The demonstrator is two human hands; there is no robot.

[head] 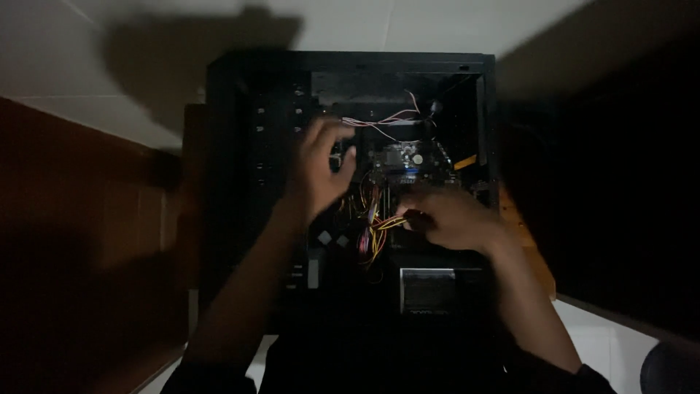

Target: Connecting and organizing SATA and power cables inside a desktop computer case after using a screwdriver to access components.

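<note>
An open black computer case (233, 146) lies on its side below me, dimly lit. Inside it sits a motherboard (401, 157) with red and white thin wires above it. My left hand (324, 171) hovers over the left part of the board, fingers spread and slightly curled, blurred by motion; I cannot make out anything in it. Over the lower middle of the case, my right hand (448, 215) is closed on a bundle of yellow and red cables (383, 226) that runs down to the left. A grey metal box (426, 288) sits below that hand.
The case rests on a brown wooden surface (80, 233). Pale floor tiles (437, 22) show beyond the case and at the bottom right. A column of small slots (260, 146) lines the case's left side. The right side of the view is dark.
</note>
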